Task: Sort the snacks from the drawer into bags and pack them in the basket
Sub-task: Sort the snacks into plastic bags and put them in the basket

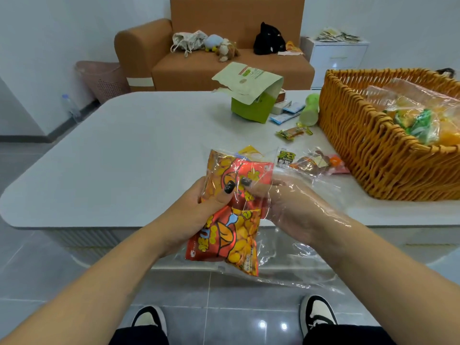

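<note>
Over the table's near edge, my left hand (pixel 199 210) grips red-and-orange snack packets (pixel 231 235) from the left. A clear plastic bag (pixel 293 265) wraps the packets and drapes over my right hand (pixel 296 210), which is inside the bag and holds the packets from the right. To the right on the table stands a woven orange basket (pixel 368 145) holding clear bags of green and yellow snacks (pixel 418 120). More loose snacks (pixel 311 161) lie on the table between my hands and the basket.
A white table (pixel 124 150) carries a green box under a pale paper pouch (pixel 249 95), blue sachets (pixel 286 115), a green bottle (pixel 310 110) and a yellow wrapped snack (pixel 292 132). Behind stand a brown sofa (pixel 224 58), a pink bin (pixel 102 78) and a white cabinet (pixel 338 56).
</note>
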